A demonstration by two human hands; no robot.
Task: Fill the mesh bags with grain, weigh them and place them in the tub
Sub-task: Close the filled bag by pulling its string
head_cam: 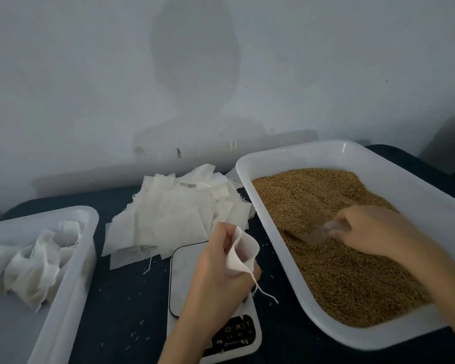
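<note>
Nearest, a white digital scale (210, 298) with rounded corners lies on the dark worktop (121, 311); its black control panel is partly covered by the left forearm and its readout cannot be made out. Above the scale's platform the left hand (221, 269) curls round a small white mesh bag (241, 252), pinching it so the mouth stands open, a thin drawstring trailing below. Right of the scale sits a glossy white rectangular tray (250, 185) heaped with golden-brown grain (352, 279). In it the right hand (373, 232) grips the handle of a clear plastic scoop (318, 232), whose bowl is pushed into the grain and blurred. Left of the scale, a translucent white tub (71, 258), cut off by the frame edge, holds crumpled, filled bags (34, 261) of the same cloth. Beyond the scale lies a loose pile of flat, frayed empty bags (179, 211). Scattered grains speckle the worktop around the scale. Behind everything rises a plain grey wall (90, 74).
</note>
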